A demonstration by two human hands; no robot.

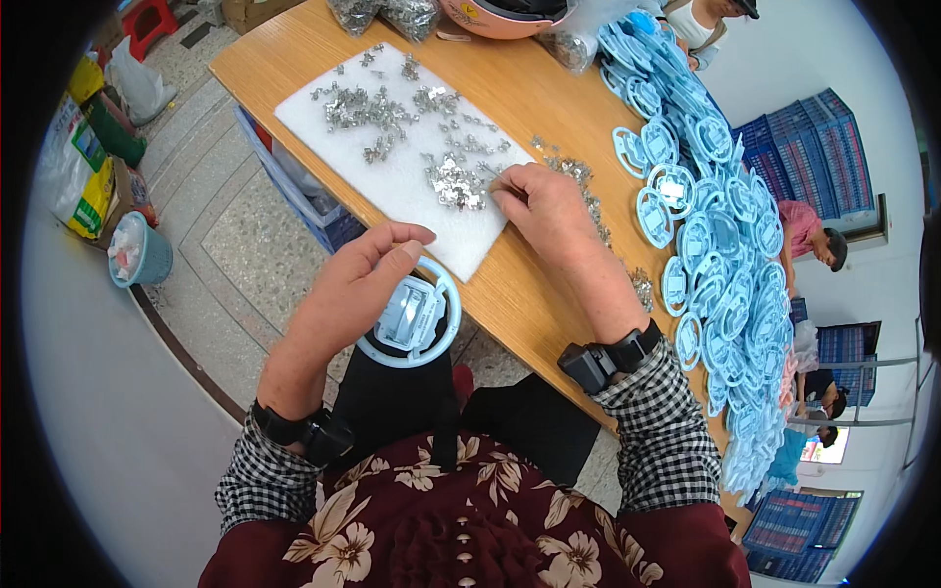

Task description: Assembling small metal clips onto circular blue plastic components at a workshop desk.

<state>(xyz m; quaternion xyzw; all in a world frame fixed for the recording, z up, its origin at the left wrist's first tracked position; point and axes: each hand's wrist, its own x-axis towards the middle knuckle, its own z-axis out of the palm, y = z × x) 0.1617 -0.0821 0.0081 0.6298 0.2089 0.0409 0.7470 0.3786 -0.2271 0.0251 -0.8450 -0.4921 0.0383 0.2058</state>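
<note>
My left hand (365,279) grips a light-blue round plastic part (446,312), a ring with a rectangular compartment in its middle, above my lap at the table's edge. Over the white foam sheet (323,127), my right hand (537,204) has its thumb and forefinger pinched at the edge of a pile of small metal pieces (456,184). A small metal piece (487,171) shows at those fingertips; its exact kind is too small to make out. More loose metal pieces (368,110) lie scattered on the sheet.
A long heap of light-blue plastic parts (720,265) covers the table's right side. More metal bits (573,169) lie on the wooden table (549,108). A pink helmet (505,18) sits at the far edge. On the left floor stands a blue bin (147,260). Other people sit beyond the heap.
</note>
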